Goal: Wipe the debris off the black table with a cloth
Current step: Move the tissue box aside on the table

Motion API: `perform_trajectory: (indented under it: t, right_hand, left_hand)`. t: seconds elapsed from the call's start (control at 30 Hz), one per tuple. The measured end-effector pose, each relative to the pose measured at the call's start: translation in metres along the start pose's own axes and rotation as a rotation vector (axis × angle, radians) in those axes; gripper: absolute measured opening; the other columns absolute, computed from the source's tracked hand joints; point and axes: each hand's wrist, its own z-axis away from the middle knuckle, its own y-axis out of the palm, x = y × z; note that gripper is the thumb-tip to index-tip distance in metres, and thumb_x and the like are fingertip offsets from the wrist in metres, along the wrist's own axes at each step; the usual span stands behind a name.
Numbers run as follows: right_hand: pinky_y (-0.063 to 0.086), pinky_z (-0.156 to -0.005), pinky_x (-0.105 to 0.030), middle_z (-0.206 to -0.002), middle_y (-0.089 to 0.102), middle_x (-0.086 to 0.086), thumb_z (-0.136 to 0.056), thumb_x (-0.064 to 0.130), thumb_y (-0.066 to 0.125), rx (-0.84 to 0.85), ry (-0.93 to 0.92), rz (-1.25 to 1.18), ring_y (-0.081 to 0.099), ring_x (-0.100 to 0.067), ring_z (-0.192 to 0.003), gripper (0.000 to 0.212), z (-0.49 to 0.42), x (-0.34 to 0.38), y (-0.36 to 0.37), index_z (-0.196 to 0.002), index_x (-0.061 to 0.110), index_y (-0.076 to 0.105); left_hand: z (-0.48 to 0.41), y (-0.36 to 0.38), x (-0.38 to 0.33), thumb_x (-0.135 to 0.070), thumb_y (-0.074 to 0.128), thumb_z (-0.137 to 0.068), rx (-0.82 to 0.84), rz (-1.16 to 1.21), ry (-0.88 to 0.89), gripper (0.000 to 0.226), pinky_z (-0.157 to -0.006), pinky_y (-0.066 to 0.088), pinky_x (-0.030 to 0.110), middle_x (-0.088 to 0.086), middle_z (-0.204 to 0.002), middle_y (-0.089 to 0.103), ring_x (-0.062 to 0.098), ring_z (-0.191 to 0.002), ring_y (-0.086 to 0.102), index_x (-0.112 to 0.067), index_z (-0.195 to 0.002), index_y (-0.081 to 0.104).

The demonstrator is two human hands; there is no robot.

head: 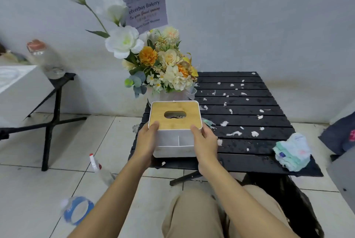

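A black slatted table (249, 153) carries several white scraps of debris (254, 133) across its wet top. A crumpled pale green and white cloth (293, 151) lies at its front right corner, untouched. At the table's left side stands a white tissue box with a bamboo lid (174, 117). My left hand (147, 138) grips its left side with the thumb on the lid, and my right hand (204, 140) grips its right side the same way.
A flower arrangement with a card (159, 61) stands behind the box at the table's back left. A spray bottle (99, 168) and a water bottle (76, 210) are on the tiled floor at left. A second black table (63, 76) holds a clear bottle.
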Motion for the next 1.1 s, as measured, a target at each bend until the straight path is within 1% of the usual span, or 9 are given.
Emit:
perform_trajectory:
  t: [0.1, 0.2, 0.3, 0.4, 0.47, 0.57, 0.73, 0.9, 1.1]
  right_hand:
    - [0.046, -0.081, -0.025, -0.102, 0.071, 0.007, -0.092, 0.03, 0.062, 0.031, 0.002, 0.043, 0.062, -0.013, -0.096, 0.022, 0.003, -0.013, 0.013, -0.112, 0.024, 0.069]
    - [0.045, -0.09, -0.026, -0.115, 0.064, 0.004, -0.09, 0.038, 0.065, 0.011, 0.017, 0.088, 0.059, -0.014, -0.108, 0.04, -0.001, -0.021, 0.017, -0.123, 0.018, 0.061]
    - [0.044, -0.1, -0.032, -0.121, 0.059, 0.005, -0.092, 0.036, 0.064, -0.094, -0.131, 0.131, 0.054, -0.013, -0.117, 0.033, -0.013, -0.012, 0.015, -0.12, 0.022, 0.057]
    - [0.045, -0.095, -0.029, -0.113, 0.062, 0.007, -0.094, 0.026, 0.061, -0.044, -0.347, 0.298, 0.055, -0.011, -0.11, 0.02, -0.03, 0.007, 0.021, -0.111, 0.018, 0.063]
    - [0.044, -0.095, -0.031, -0.111, 0.063, 0.004, -0.093, 0.02, 0.06, 0.047, -0.45, 0.459, 0.055, -0.012, -0.107, 0.019, -0.044, 0.018, 0.032, -0.109, 0.015, 0.067]
    - [0.041, -0.097, -0.038, -0.112, 0.064, -0.002, -0.091, 0.019, 0.063, 0.155, -0.604, 0.72, 0.055, -0.02, -0.108, 0.022, -0.063, 0.028, 0.052, -0.111, 0.013, 0.068]
    - [0.033, -0.09, -0.039, -0.111, 0.061, 0.001, -0.092, 0.035, 0.063, 0.193, -0.61, 1.051, 0.048, -0.022, -0.112, 0.028, -0.089, 0.034, 0.071, -0.117, 0.025, 0.07]
    - [0.027, -0.082, -0.036, -0.097, 0.053, 0.006, -0.091, 0.033, 0.065, 0.163, -0.601, 1.039, 0.048, -0.02, -0.107, 0.016, -0.096, 0.036, 0.077, -0.098, 0.025, 0.077]
    - [0.033, -0.088, -0.038, -0.098, 0.063, 0.004, -0.093, 0.024, 0.057, 0.121, -0.633, 0.897, 0.052, -0.018, -0.101, 0.016, -0.094, 0.037, 0.067, -0.086, 0.02, 0.071]
  left_hand:
    - [-0.005, -0.019, 0.007, -0.027, 0.044, -0.099, 0.003, -0.008, -0.014, 0.017, -0.063, 0.048, 0.03, 0.001, -0.095, 0.066, 0.016, -0.083, 0.063, -0.023, -0.102, 0.06]
    - [-0.009, -0.029, 0.015, -0.031, 0.043, -0.1, 0.033, -0.026, 0.011, 0.018, -0.071, 0.052, 0.032, -0.004, -0.096, 0.065, 0.013, -0.087, 0.062, -0.032, -0.093, 0.06]
    - [-0.014, -0.031, 0.023, -0.037, 0.041, -0.099, 0.053, -0.037, 0.021, 0.019, -0.081, 0.054, 0.037, -0.009, -0.098, 0.065, 0.013, -0.093, 0.062, -0.04, -0.092, 0.059]
    - [-0.018, -0.028, 0.03, -0.044, 0.038, -0.098, 0.028, -0.083, 0.062, 0.021, -0.085, 0.053, 0.041, -0.009, -0.105, 0.063, 0.013, -0.098, 0.06, -0.045, -0.107, 0.057]
    - [-0.019, -0.024, 0.036, -0.045, 0.037, -0.098, -0.016, -0.099, 0.103, 0.029, -0.088, 0.05, 0.036, -0.006, -0.112, 0.064, 0.014, -0.103, 0.059, -0.039, -0.121, 0.054]
    - [-0.019, -0.019, 0.04, -0.042, 0.037, -0.1, -0.093, -0.104, 0.151, 0.034, -0.083, 0.042, 0.028, -0.006, -0.113, 0.064, 0.011, -0.103, 0.058, -0.03, -0.126, 0.054]
    - [-0.022, -0.019, 0.044, -0.041, 0.036, -0.101, -0.104, -0.136, 0.17, 0.033, -0.078, 0.039, 0.023, -0.01, -0.108, 0.062, -0.001, -0.097, 0.054, -0.029, -0.126, 0.054]
    - [-0.024, -0.018, 0.044, -0.041, 0.036, -0.101, -0.109, -0.15, 0.163, 0.029, -0.077, 0.039, 0.024, -0.013, -0.105, 0.06, -0.004, -0.096, 0.053, -0.032, -0.123, 0.053]
    - [-0.018, -0.017, 0.039, -0.039, 0.035, -0.101, -0.11, -0.201, 0.185, 0.031, -0.079, 0.038, 0.026, -0.01, -0.107, 0.06, -0.004, -0.093, 0.052, -0.031, -0.127, 0.051]
